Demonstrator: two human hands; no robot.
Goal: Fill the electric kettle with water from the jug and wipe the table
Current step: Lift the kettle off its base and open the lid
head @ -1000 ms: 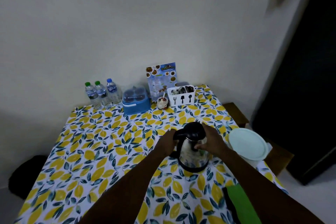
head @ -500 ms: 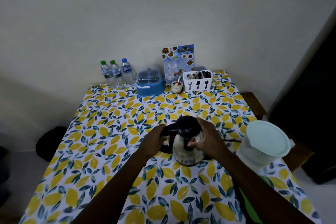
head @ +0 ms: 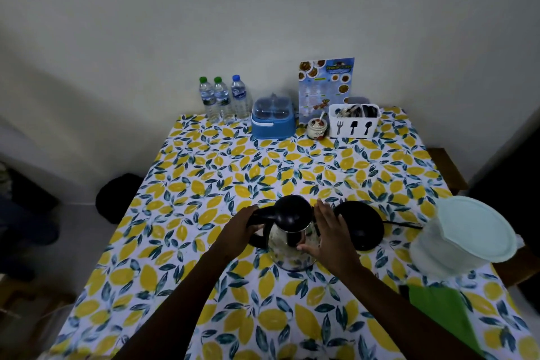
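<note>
Lemon-print tablecloth (head: pixel 204 172) covers the table against a pale wall (head: pixel 263 9). Left of the kettle (head: pixel 292 240), the left hand (head: pixel 239 231) wraps its handle; the right hand (head: pixel 331 237) lies flat on its steel side. Right of it: black base (head: pixel 362 225), lidded jug (head: pixel 464 240), green cloth (head: pixel 438 307).

The table (head: pixel 204 178) wears yellow lemons with teal leaves on white. The kettle (head: pixel 292 245) is silver, lidded black; the jug (head: pixel 455 254) pale mint, perhaps; the cloth (head: pixel 438 310) bright green.
</note>
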